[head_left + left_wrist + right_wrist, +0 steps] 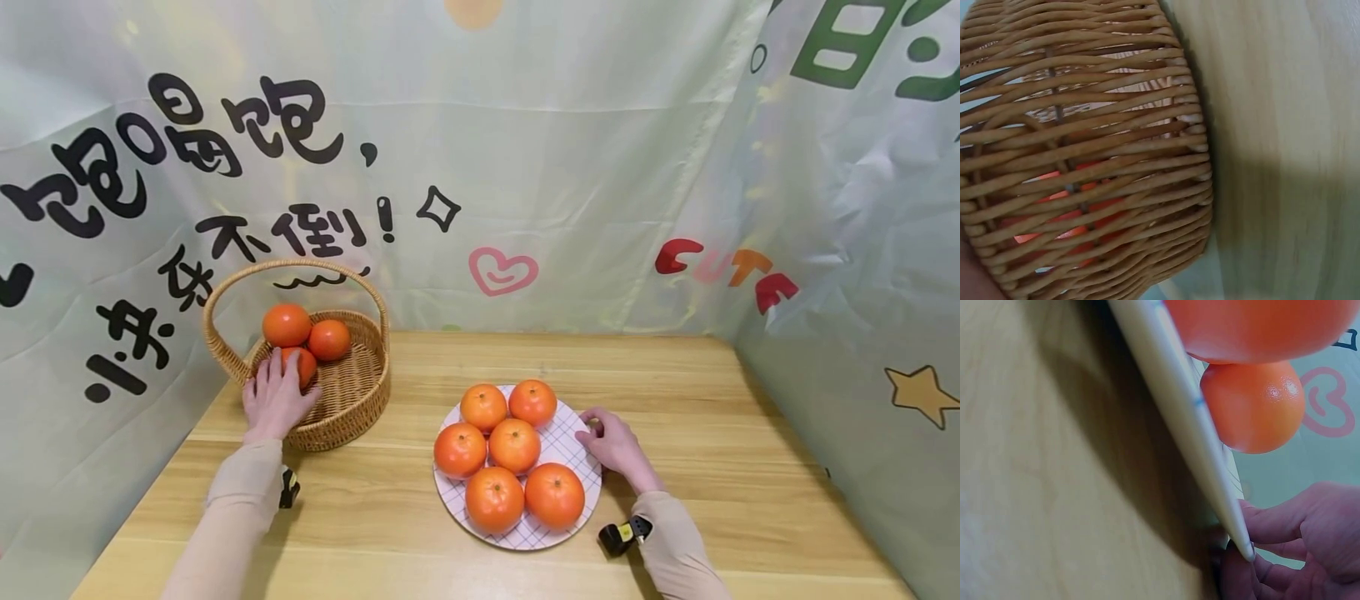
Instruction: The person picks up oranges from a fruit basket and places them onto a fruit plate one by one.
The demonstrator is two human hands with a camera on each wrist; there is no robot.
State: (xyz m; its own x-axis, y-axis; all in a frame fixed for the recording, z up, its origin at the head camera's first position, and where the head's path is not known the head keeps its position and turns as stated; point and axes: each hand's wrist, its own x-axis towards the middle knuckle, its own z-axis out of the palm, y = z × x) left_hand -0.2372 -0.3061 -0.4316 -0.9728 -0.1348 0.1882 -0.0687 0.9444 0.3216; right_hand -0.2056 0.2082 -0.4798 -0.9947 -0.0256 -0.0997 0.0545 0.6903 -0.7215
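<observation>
In the head view my left hand (pixel 275 398) reaches over the near rim of a wicker basket (pixel 341 429). Its fingers lie over an orange (pixel 306 367) inside, with the thumb by the fruit's near side; the palm side is hidden. Two other oranges, one at the back left (pixel 286 324) and one beside it (pixel 330 340), sit in the basket too. My right hand (pixel 617 446) pinches the right rim of a round checked plate (pixel 570 442), thumb above and fingers beneath, as the right wrist view shows. Several oranges (pixel 514 446) rest on that plate.
The basket's tall arched handle (pixel 300 265) rises behind my left hand. Both stand on a wooden table (pixel 405 517), the plate right of the basket. A printed cloth (pixel 577 208) hangs along the back and sides. Woven basket wall (pixel 1085 137) fills much of the left wrist view.
</observation>
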